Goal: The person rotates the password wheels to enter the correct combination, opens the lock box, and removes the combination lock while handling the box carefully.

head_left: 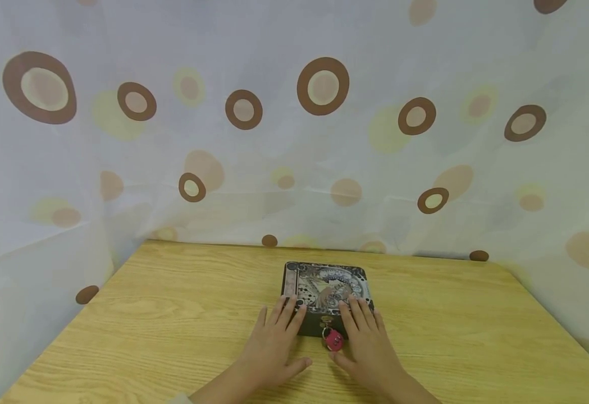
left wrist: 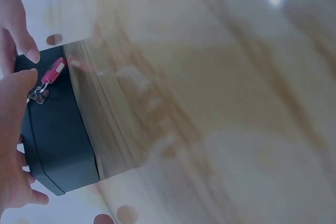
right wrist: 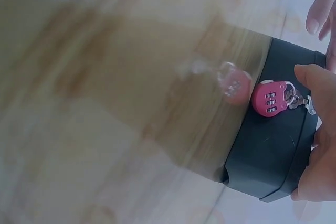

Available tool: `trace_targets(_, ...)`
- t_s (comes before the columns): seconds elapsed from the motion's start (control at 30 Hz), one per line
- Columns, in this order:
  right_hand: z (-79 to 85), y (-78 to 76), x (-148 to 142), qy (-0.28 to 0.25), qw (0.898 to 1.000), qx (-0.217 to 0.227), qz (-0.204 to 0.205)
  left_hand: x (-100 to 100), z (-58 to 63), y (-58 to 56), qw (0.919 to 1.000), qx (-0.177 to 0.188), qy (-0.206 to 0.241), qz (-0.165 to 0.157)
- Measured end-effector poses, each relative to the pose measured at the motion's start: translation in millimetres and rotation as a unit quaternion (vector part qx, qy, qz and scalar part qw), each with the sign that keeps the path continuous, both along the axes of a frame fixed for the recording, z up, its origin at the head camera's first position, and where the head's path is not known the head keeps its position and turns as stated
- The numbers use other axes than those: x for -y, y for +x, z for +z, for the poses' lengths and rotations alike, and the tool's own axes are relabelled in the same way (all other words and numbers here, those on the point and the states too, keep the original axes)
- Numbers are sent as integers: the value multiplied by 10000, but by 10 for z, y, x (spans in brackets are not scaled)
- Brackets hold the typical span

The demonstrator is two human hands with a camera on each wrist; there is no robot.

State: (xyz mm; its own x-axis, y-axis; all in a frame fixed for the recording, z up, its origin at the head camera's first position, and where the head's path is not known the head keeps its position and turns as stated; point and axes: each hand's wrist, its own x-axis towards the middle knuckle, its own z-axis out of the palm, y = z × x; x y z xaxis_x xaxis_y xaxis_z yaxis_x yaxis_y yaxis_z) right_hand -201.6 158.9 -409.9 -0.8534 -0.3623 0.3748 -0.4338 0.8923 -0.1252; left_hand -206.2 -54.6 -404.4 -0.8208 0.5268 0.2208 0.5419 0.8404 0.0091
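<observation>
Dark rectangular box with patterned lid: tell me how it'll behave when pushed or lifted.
The dark rectangular box looks stiff, given its straight edges. Wide and low, it would probably slide rather than tip. The pink three-dial padlock hanging from its metal clasp would likely swing if the box were lifted.

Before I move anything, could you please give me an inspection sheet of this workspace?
Surface: wood-grain table, with a glossy reflection near the box in the wrist views.
Job's things: dark box with a patterned lid, lid down; pink three-dial padlock hanging at its front clasp; whether it is locked cannot be told.
Clutter: nothing seen.
Hands: left hand rests its fingers at the box's near left corner; right hand does so at the near right; neither grips the padlock.
Cables: nothing seen.
Surroundings: pale sheet with brown rings and spots, behind the table and at both sides.
</observation>
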Motion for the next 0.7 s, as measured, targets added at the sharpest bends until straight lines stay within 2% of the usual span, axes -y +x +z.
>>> trace_targets(0.33, 62, 27, -38, -437, 9985, 262, 185, -35, -4, 43, 9995, 21, 298, -64)
trace_targets(0.53, 100, 81, -58, -341, 9988, 59, 340, -65, 11, 108, 9995, 48, 294, -121)
trace_targets(0.7, 128, 162, -61, -378, 9980, 231, 459, -90, 29, 180, 9993, 56, 303, -232)
